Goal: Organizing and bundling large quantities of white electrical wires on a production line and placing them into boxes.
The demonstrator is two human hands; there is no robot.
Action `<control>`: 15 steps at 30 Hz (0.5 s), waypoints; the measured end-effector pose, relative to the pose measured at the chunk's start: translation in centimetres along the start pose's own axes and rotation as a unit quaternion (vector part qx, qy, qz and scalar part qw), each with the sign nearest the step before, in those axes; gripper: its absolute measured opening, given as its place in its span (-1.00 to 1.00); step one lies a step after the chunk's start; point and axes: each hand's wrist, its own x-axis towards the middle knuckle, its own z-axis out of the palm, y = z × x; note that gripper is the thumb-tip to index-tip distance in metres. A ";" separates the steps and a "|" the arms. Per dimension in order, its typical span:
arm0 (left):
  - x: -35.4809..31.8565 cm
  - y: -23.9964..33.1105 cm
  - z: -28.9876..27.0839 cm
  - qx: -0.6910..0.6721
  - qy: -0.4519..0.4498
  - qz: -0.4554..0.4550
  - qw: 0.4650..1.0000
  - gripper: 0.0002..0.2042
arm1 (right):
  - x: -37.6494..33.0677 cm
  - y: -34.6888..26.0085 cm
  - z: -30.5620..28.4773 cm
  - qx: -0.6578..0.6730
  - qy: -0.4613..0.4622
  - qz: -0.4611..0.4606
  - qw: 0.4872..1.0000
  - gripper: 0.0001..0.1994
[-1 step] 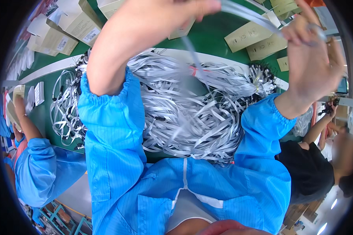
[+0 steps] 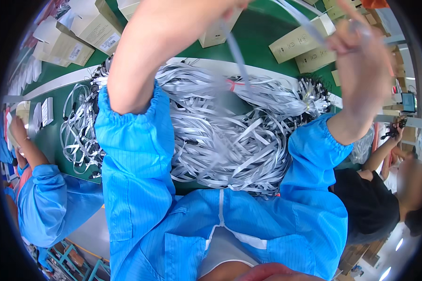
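My left hand (image 2: 220, 6) is raised at the top edge, its fingers partly cut off. It is closed on a flat grey lanyard (image 2: 293, 13), and a blurred length of strap hangs below it. Opposite, my right hand (image 2: 361, 58), smeared by motion, pinches the other stretch of the same lanyard between thumb and fingers. Below both hands lies a big heap of loose silver-grey lanyards (image 2: 229, 150) with black ends. Behind this heap rests a bundle of lanyards (image 2: 272, 91), bound with a red tie.
Beige cardboard boxes (image 2: 300, 40) stand along the far side of the green table (image 2: 260, 35), with more paper boxes (image 2: 86, 30) at far left. Loose lanyards (image 2: 79, 136) lie at left. A person in blue (image 2: 47, 201) works at left, another in black (image 2: 368, 201) at right.
My left hand has risen a little, further past the top edge. My right hand has shifted slightly left, and the lanyard has moved along with them.
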 end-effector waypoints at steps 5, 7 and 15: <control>1.3 -0.4 2.3 -0.061 0.132 0.076 0.986 -0.88 | -1.0 4.2 6.3 -0.094 -0.171 0.115 0.974 -0.52; 1.5 -1.2 1.9 -0.068 0.037 0.027 0.997 -0.89 | 0.0 6.1 5.7 -0.142 -0.305 0.205 0.919 -0.65; 2.3 -2.2 1.4 -0.147 0.083 0.079 0.982 -0.77 | -0.1 2.3 2.4 -0.264 -0.022 0.046 0.963 -0.63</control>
